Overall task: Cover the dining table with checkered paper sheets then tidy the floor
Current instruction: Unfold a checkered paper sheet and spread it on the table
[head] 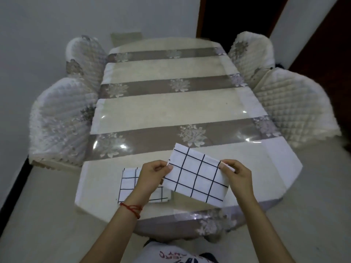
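A folded white sheet with a black grid, the checkered sheet (197,177), hangs just above the near end of the dining table (171,107). My left hand (152,177) pinches its left edge and my right hand (237,175) pinches its right edge, thumbs on top. A second folded checkered sheet (129,183) lies flat on the table under my left wrist, partly hidden by that hand. The table carries a cream and grey-brown striped cloth under a clear shiny cover.
Quilted covered chairs stand at both long sides: two on the left (62,120) and two on the right (290,107). A dark doorway (239,16) opens beyond the far end. Pale floor (38,215) runs along both sides of the table.
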